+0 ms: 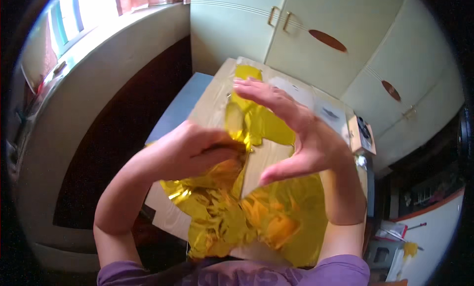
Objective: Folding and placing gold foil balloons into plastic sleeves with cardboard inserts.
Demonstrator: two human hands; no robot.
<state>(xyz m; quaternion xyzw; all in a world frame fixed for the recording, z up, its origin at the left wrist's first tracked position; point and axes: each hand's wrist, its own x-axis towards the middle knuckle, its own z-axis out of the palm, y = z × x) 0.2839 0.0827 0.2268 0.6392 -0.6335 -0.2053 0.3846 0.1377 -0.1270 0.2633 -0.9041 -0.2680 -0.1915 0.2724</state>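
Shiny gold foil (215, 224) lies crumpled and creased over the near part of a light wood-grain table (266, 162). My left hand (197, 150) has its fingers curled in on an upper edge of this foil, and the fingertips are partly hidden. My right hand (301, 133) hovers over the table, fingers stretched out and thumb apart, with nothing in it. Beyond and partly under it lies a flatter gold piece (271, 127). A smoother gold area (311, 229) spreads near my right forearm; whether these pieces join is hard to tell.
Pale cabinets (340, 19) with brass handles stand behind the table. A small box (363, 135) with a dark item on it sits at the table's right edge. To the left are a blue-grey surface (185, 101) and a curved wall (123, 59) below a window.
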